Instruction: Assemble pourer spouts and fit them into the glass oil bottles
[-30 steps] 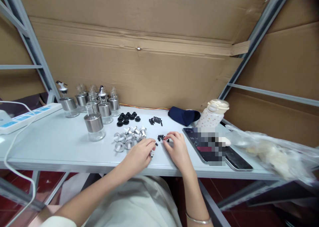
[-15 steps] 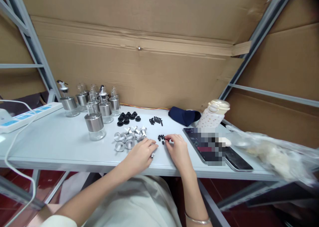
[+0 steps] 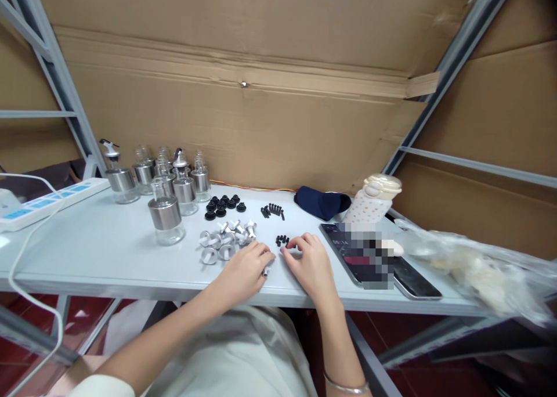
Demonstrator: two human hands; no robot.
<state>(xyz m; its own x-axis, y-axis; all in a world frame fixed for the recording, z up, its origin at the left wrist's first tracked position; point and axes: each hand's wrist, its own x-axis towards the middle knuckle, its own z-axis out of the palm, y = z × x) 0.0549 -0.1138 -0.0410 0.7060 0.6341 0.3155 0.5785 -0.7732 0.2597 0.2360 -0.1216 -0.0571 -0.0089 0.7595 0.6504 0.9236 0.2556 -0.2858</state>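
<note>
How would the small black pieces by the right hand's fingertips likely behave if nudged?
The black pieces look short and roundish, so one on its side would probably roll on the smooth-looking table. Being tiny, they are likely light and easily scattered. They sit close together, so pushing one may well shift its neighbours.

This place looks like a simple workshop, a corner for assembly by hand. The plain pale table [image 3: 100, 252] stands within a frame of grey metal posts [image 3: 61, 78], and large cardboard sheets [image 3: 243, 130] serve as walls. Parts of the same kind are sorted in groups: glass bottles [image 3: 165, 213] at the left, silver parts [image 3: 209, 256] in the near middle, black stoppers [image 3: 221, 212] farther back. A white power strip [image 3: 56, 204] lies at the left; the floor [image 3: 413, 381] is dark red.
</note>
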